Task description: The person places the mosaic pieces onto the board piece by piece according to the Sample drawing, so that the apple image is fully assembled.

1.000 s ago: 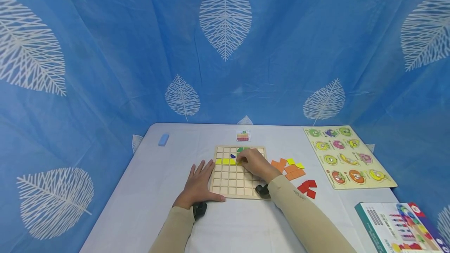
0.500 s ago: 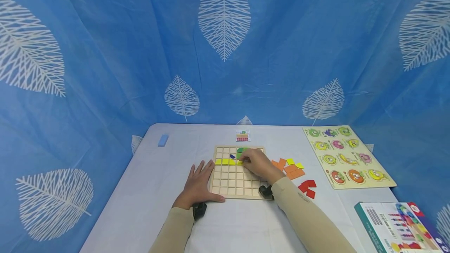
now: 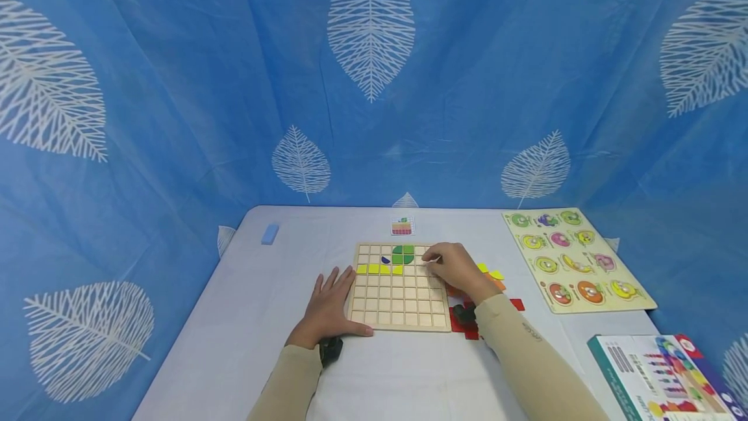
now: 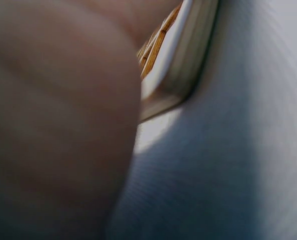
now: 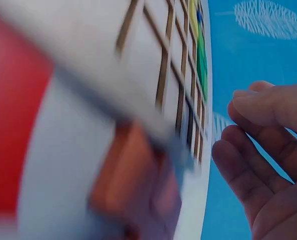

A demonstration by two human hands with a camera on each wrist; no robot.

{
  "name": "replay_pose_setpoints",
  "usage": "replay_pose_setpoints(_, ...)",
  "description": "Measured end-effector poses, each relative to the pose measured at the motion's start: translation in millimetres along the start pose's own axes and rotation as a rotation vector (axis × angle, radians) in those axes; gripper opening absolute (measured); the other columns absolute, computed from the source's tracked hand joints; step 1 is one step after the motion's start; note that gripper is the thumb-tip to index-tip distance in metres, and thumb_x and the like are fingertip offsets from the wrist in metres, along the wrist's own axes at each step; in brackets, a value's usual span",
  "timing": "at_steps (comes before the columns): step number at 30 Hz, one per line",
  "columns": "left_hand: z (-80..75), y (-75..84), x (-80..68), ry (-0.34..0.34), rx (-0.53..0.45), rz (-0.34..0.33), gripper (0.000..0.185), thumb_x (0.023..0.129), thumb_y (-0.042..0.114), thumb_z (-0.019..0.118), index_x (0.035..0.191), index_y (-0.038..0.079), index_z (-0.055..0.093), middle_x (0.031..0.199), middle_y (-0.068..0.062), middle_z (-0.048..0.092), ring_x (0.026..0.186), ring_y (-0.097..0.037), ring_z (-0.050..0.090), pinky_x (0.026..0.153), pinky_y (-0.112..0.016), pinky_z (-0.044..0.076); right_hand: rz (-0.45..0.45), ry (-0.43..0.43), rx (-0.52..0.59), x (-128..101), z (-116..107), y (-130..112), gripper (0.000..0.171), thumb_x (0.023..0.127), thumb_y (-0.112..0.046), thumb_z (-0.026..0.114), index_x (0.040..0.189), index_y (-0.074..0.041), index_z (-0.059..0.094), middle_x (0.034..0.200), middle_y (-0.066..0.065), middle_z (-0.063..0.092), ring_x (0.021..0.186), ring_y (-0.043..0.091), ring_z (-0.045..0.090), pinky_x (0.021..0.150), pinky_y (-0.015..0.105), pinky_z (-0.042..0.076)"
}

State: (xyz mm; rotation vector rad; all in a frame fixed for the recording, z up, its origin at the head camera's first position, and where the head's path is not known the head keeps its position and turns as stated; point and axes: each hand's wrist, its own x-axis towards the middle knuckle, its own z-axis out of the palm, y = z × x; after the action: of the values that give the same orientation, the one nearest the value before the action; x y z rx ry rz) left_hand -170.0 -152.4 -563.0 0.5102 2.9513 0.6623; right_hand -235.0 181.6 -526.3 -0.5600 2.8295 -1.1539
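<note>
Mid-build on the wooden grid board (image 3: 400, 291): yellow row (image 3: 380, 269) and green pieces (image 3: 403, 254) sit in the upper squares. The left hand (image 3: 328, 307) lies flat, fingers straight, steadying the board's left edge. The right hand (image 3: 458, 268) hovers over the right edge, fingers loosely curled, apparently empty. Looks like the next move calls for grabbing one of the loose pieces (image 3: 497, 275) just beside the board and lining it up with the grid

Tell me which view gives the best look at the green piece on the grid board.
The head view: the green piece lies whole in the top rows of the grid board, left of the right hand. The right wrist view shows it only as a blurred green strip. The left wrist view shows just a board corner.
</note>
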Motion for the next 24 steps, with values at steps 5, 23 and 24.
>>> replay_pose_setpoints(5,0.9,-0.5,0.3,0.004,-0.003,0.003,0.142,0.056,0.083,0.086,0.165,0.007,0.035,0.17,-0.008,0.031,0.158,-0.035,0.016,0.125,-0.058,0.004,0.09,0.032,-0.015,-6.4,-20.6,16.1,0.017,0.097,-0.003,0.074,0.113,-0.005,0.079,0.113,0.009,0.072,0.093,0.024,0.069,0.085,0.047,0.06)
replay_pose_setpoints(23,2.2,-1.2,1.0,-0.002,0.003,-0.004,0.143,0.055,0.084,0.084,0.165,0.008,0.035,0.17,-0.008,0.03,0.158,-0.035,0.015,0.125,-0.059,0.004,0.292,0.015,-0.06,-34.5,-65.6,75.9,0.021,0.095,-0.009,0.078,0.116,-0.005,0.076,0.122,0.016,0.069,0.119,0.04,0.06,0.104,0.06,0.049)
replay_pose_setpoints(24,2.1,-1.2,1.2,-0.002,0.004,-0.003,0.143,0.055,0.084,0.084,0.165,0.008,0.035,0.17,-0.007,0.03,0.158,-0.035,0.015,0.125,-0.058,0.003,0.293,0.009,-0.06,-35.5,-66.3,76.7,0.021,0.094,-0.008,0.078,0.115,-0.005,0.076,0.122,0.017,0.069,0.12,0.04,0.06,0.104,0.06,0.048)
